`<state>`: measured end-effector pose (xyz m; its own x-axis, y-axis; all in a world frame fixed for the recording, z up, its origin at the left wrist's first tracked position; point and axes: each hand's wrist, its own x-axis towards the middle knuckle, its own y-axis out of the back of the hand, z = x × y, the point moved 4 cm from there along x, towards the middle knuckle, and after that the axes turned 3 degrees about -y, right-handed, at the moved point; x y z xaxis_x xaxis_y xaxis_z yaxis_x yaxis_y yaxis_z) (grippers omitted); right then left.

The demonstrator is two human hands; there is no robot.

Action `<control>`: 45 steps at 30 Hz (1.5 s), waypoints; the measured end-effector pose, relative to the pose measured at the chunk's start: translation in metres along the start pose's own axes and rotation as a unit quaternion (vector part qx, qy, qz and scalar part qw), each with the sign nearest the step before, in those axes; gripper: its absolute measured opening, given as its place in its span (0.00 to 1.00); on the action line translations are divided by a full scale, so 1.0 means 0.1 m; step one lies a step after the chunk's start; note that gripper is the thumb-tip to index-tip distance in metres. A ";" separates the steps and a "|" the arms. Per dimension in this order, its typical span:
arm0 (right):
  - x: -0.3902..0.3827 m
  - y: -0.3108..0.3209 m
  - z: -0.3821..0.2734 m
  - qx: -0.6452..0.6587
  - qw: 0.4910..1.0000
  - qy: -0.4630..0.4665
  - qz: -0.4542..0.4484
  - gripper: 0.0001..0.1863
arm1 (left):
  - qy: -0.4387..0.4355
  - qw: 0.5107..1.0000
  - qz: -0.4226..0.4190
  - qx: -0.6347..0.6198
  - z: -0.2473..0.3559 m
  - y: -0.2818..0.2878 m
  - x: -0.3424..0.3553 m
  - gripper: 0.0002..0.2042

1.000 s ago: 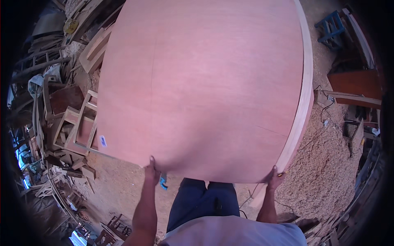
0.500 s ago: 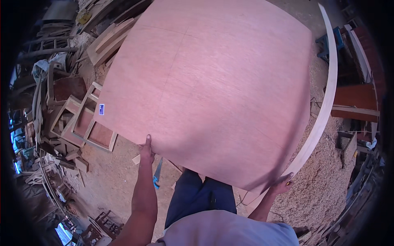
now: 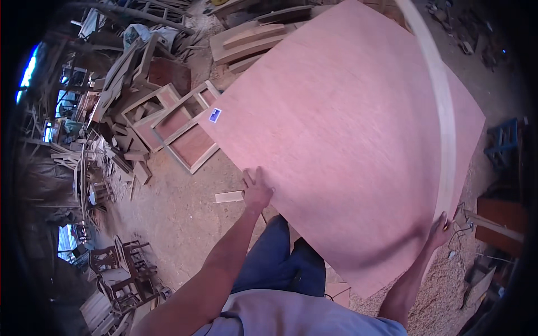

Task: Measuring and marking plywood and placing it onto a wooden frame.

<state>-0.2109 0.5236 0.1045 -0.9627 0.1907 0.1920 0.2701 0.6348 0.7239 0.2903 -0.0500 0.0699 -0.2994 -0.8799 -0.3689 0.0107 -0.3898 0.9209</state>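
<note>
A large reddish sheet of plywood [image 3: 336,129] fills the middle of the view, tilted so one corner points toward me, with a small blue-and-white sticker [image 3: 214,115] near its left corner. My left hand [image 3: 258,191] lies on the sheet's near left edge, fingers spread and flat. Over the right part of the sheet runs a long, pale wooden strip [image 3: 444,123], slightly bowed. Its near end is held in my right hand [image 3: 441,231], which is closed around it. Something small, dark and yellow also shows at that hand; its kind is unclear.
Wooden frames with panels [image 3: 188,137] lie left of the sheet, by heaped offcuts [image 3: 137,162]. A short wood piece [image 3: 228,197] is on the floor near my left hand. Wooden chairs [image 3: 120,271] stand lower left, a blue stool [image 3: 502,140] at right. Wood shavings [image 3: 437,302] cover the floor lower right.
My view has turned left. The left hand has gone from gripping the edge, thumb on top, to lying flat on it. The strip has swung from beside the sheet to over it.
</note>
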 end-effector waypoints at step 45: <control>-5.92 -2.82 -4.56 -0.342 0.849 0.013 -0.403 0.55 | -0.057 0.973 -0.010 0.225 -5.18 2.15 8.77 0.47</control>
<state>0.2751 -0.1096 0.0891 -0.8330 -0.1212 -0.5399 -0.5401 -0.0340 0.8409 0.5239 -1.0462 -0.1210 -0.3997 -0.8273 -0.3947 -0.4066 -0.2258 0.8853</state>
